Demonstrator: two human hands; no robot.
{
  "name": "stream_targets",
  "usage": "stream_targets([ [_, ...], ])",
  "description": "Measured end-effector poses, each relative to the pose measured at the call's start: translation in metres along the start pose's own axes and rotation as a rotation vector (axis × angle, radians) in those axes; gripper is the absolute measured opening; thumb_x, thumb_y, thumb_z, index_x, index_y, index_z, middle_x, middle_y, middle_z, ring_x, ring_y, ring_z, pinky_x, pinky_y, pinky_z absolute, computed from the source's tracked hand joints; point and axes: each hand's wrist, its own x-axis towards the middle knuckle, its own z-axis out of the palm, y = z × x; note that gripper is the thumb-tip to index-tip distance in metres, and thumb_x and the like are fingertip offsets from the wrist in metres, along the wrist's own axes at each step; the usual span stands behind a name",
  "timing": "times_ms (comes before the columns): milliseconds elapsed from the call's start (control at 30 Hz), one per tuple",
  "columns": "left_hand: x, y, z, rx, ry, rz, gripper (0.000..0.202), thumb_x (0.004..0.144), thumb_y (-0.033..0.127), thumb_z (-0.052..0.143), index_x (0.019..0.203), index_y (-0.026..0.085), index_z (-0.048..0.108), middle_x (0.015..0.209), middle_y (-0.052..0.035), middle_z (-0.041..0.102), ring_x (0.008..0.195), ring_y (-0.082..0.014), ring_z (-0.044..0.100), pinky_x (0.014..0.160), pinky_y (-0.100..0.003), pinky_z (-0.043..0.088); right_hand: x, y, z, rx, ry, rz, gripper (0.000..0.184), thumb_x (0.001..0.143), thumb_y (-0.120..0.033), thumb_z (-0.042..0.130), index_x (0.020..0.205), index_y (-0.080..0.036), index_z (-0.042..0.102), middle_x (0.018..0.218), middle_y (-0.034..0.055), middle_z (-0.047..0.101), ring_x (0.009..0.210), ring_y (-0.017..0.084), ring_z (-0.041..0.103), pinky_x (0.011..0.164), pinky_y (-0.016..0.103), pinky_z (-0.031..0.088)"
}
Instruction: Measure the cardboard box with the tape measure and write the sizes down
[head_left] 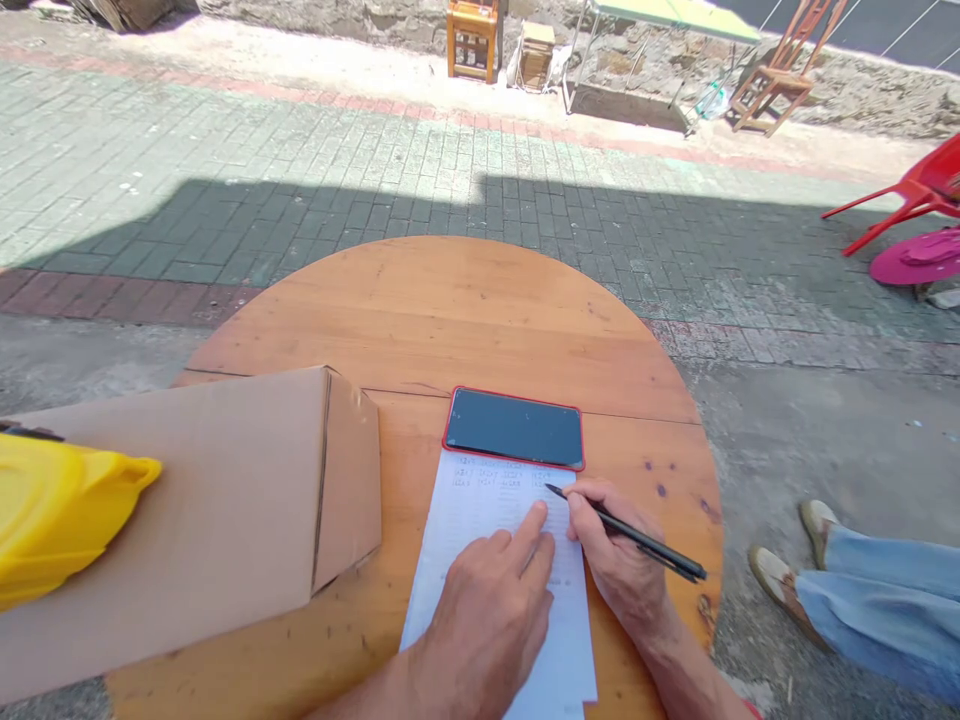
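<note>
A white sheet of paper (472, 520) with faint handwritten lines lies on a round wooden table (450, 310). My left hand (491, 605) rests flat on the sheet, fingers stretched out, index finger pointing at the writing. My right hand (619, 555) is closed around a black pen (637, 537) whose tip touches the paper near its top right. A phone in a red case (514, 428) lies screen up, dark, just beyond the sheet's top edge.
A closed cardboard box (210, 510) fills the table's left side, with a yellow plastic object (52, 515) on it. Another person's legs in jeans and shoes (840, 580) are at the right. Red chair (911, 195), wooden chairs (472, 38) and a folding table (675, 15) stand across the paving.
</note>
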Motion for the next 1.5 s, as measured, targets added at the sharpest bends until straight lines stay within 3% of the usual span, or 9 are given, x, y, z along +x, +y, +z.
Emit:
stream_targets([
  [300,0.000,-0.001,0.000,0.011,0.033,0.011,0.039,0.077,0.010,0.051,0.114,0.014,0.060,0.142,-0.0124,0.051,0.081,-0.0234,0.066,0.067,-0.040,0.059,-0.006,0.006,-0.005,-0.006,0.032,0.088,0.020,0.091,-0.030,0.050,0.079,-0.021,0.063,0.054,-0.0050,0.058,0.045,0.011,0.053,0.049,0.022,0.045],
  [1000,-0.001,-0.002,0.001,0.003,0.028,0.018,0.041,0.077,0.010,0.049,0.117,0.013,0.058,0.142,-0.0142,0.050,0.080,-0.0241,0.066,0.063,-0.040,0.058,-0.003,0.002,-0.003,-0.016,0.009,0.051,0.017,0.090,-0.026,0.053,0.078,-0.020,0.063,0.055,-0.0048,0.059,0.048,0.010,0.055,0.052,0.021,0.045],
  [1133,0.000,-0.001,0.002,0.001,0.023,0.012,0.041,0.076,0.009,0.049,0.116,0.013,0.059,0.143,-0.0138,0.050,0.079,-0.0239,0.066,0.063,-0.040,0.058,-0.008,0.010,-0.004,0.196,-0.013,0.134,0.014,0.091,-0.026,0.054,0.082,-0.022,0.064,0.053,-0.0061,0.058,0.048,0.010,0.055,0.052,0.021,0.046],
  [1233,0.000,-0.001,0.002,-0.004,0.018,0.015,0.043,0.075,0.009,0.049,0.117,0.013,0.058,0.143,-0.0144,0.050,0.080,-0.0238,0.066,0.064,-0.040,0.058,-0.010,0.015,-0.003,0.482,0.071,0.192,0.013,0.094,-0.026,0.052,0.088,-0.023,0.064,0.057,-0.0055,0.061,0.052,0.011,0.058,0.052,0.022,0.048],
  [1300,0.000,-0.001,0.002,-0.004,0.013,0.016,0.043,0.075,0.009,0.049,0.117,0.013,0.057,0.143,-0.0147,0.049,0.081,-0.0243,0.066,0.064,-0.040,0.058,-0.010,0.016,-0.003,0.538,0.120,0.177,0.011,0.094,-0.025,0.053,0.092,-0.024,0.064,0.060,-0.0050,0.063,0.054,0.011,0.059,0.052,0.022,0.049],
  [1500,-0.001,0.000,0.005,0.018,-0.012,0.008,0.039,0.080,0.010,0.048,0.117,0.015,0.057,0.145,-0.0125,0.048,0.086,-0.0250,0.065,0.071,-0.042,0.057,-0.009,0.013,0.000,0.228,0.179,0.006,0.015,0.090,-0.020,0.060,0.104,-0.025,0.063,0.083,-0.0008,0.066,0.070,0.013,0.064,0.065,0.024,0.052],
])
